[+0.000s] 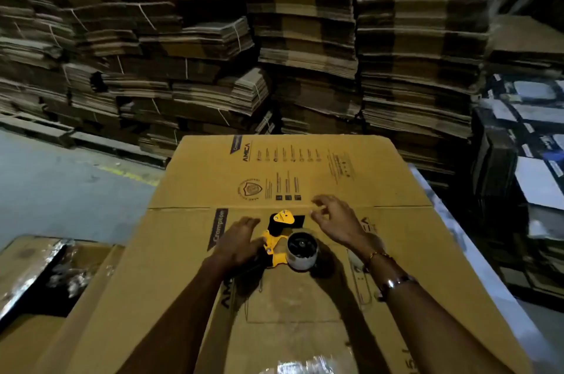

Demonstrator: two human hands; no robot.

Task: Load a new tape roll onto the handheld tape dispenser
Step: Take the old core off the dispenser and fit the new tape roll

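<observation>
The yellow tape dispenser (279, 239) lies on a flattened cardboard box (305, 297), its tape roll (302, 251) apparently mounted. The left hand (238, 242) grips its handle side; the right hand (335, 221) hovers above, fingers spread and loose

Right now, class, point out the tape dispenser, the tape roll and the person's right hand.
tape dispenser (274, 247): head view, on its yellow frame.
tape roll (302, 259): head view, on its pale outer side.
right hand (337, 222): head view, on the back of the hand.
</observation>
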